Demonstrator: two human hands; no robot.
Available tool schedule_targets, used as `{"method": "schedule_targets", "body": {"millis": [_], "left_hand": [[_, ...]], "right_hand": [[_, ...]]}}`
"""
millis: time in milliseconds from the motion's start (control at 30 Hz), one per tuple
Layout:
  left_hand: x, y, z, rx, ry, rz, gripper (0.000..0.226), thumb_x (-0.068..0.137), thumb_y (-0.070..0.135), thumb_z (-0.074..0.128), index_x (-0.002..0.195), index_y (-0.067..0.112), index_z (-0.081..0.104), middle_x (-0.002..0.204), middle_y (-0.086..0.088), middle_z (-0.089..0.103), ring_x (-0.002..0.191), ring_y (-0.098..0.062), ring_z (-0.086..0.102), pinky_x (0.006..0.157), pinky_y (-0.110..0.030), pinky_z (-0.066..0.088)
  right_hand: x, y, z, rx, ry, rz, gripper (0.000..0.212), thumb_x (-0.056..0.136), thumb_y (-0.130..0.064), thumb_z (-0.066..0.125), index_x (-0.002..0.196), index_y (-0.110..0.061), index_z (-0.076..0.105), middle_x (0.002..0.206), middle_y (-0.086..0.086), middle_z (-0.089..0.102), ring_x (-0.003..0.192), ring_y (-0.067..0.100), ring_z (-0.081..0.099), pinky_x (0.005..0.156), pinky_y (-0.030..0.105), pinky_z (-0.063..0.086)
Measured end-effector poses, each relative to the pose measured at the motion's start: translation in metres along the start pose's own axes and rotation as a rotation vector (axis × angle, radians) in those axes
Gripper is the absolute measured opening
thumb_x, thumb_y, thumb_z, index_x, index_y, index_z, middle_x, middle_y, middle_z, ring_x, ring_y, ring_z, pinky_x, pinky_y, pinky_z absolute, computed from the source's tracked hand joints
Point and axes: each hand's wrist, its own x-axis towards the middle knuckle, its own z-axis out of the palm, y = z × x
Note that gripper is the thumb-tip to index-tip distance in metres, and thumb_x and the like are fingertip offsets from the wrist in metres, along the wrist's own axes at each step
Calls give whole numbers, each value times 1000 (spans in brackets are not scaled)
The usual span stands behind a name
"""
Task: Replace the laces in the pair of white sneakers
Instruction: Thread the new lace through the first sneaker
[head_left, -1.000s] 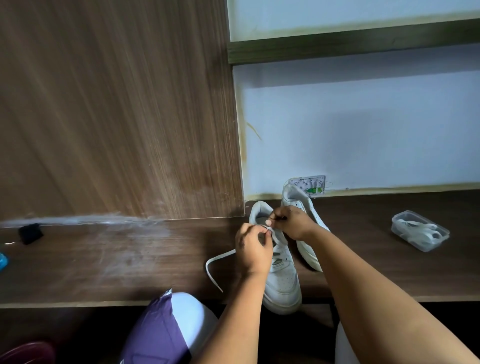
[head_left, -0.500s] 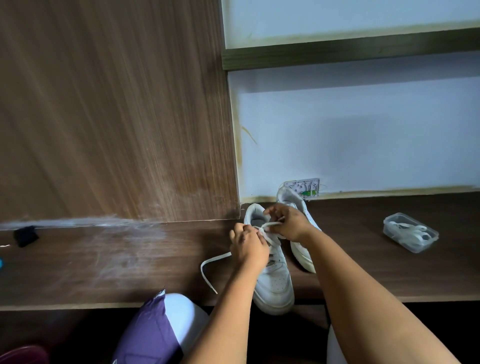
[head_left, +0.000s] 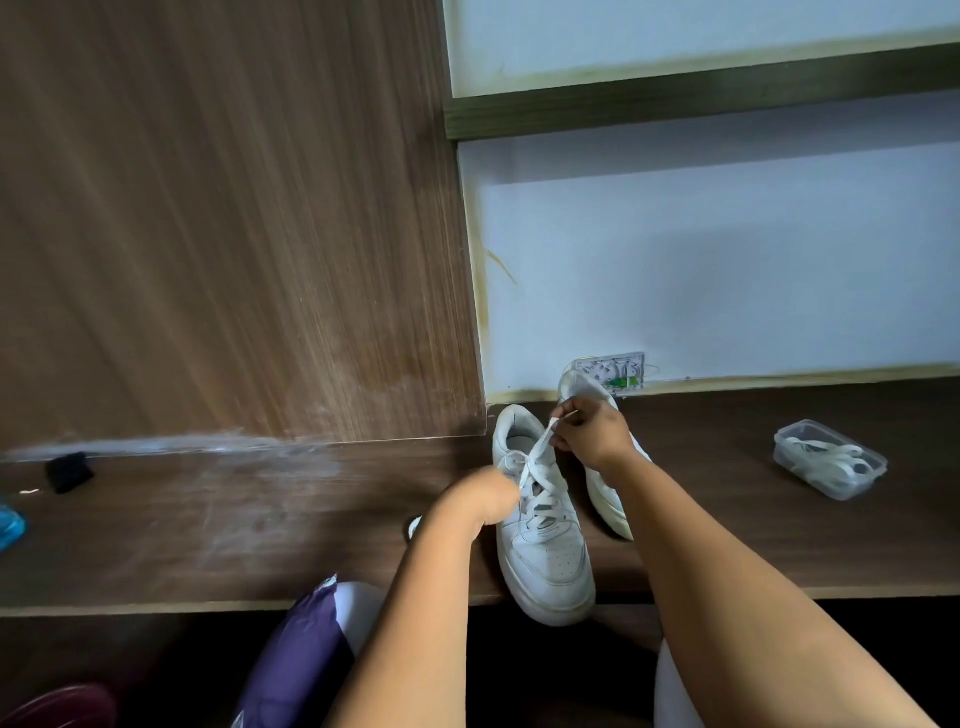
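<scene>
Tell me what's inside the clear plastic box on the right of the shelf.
The clear plastic box holds loosely coiled white laces. It has no lid on. How many laces there are, and whether anything lies beneath them, cannot be seen.

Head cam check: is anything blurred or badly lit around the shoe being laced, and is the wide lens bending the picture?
Head view: the left hand is smeared by motion blur; the right hand, pinching the lace, is sharper. The near sneaker is readable in soft, dim light, no glare. Below the desk edge falls into deep shadow. Wide-angle bending shows on the shelf.
</scene>
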Motion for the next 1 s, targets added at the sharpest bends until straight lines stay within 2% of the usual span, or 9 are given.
{"method": "schedule_targets", "body": {"millis": [300,400,500,567,733,800,867,933,1000], "left_hand": [[7,-7,3,55,-77,-10,16,92,10,51,76,10,51,76,-2,49,86,-22,47,71,-28,37],[20,-15,2,-89,93,-47,9,86,15,56,78,11,57,100,-18,65,96,-32,60,76,-27,45],[35,-33,1,153,324,-88,36,90,27,58,125,21,53,141,-5,47,135,-28,37,100,-35,38],[41,-47,10,203,275,-124,57,93,34,55,144,29,32,153,3,30,144,-26,18,109,-42,29],[39,-50,47,212,254,-119,36,100,33,32,126,20,53,144,-2,41,136,-28,28,106,-46,31],[43,-45,40,31,362,-167,39,101,35,29,123,16,55,132,-7,53,126,-29,43,103,-42,35],[46,-33,22,-488,420,-182,37,102,35,32,119,13,55,103,-9,67,95,-26,59,89,-33,43],[42,-13,0,-1163,346,-157,30,103,31,37,97,11,57,62,-2,62,60,-16,49,65,-27,41],[34,5,-18,-1555,193,-85,33,103,26,37,77,12,52,48,2,53,53,-13,41,53,-23,40]], "right_hand": [[2,0,6,-253,30,-126,22,87,-2,54,86,-21,65,85,-3,66,81,14,61,67,12,43],[5,1,6,-218,20,-58,25,89,-4,51,97,-20,68,101,-3,69,97,16,64,83,21,47],[4,-3,2,-190,97,-27,32,92,-6,45,109,-21,67,105,-6,64,98,15,60,79,19,40],[0,-9,-1,-154,120,-32,39,90,0,38,108,-21,66,104,-6,60,95,13,55,76,18,37],[-6,-9,0,-110,128,-33,40,87,3,38,105,-18,67,99,-7,60,94,13,56,73,16,38],[-9,-11,1,-95,120,-58,28,89,-2,46,99,-17,68,91,-9,62,86,11,58,65,8,39],[-15,-17,4,-74,22,-81,19,89,-4,53,95,-14,68,84,-9,63,78,8,58,64,8,42],[-21,-21,12,-34,-209,-94,17,87,-1,57,92,-12,69,81,-6,66,76,9,59,68,15,45],[-28,-24,23,19,-433,-64,18,84,4,59,92,-11,67,82,0,66,71,10,58,63,18,45]]}}
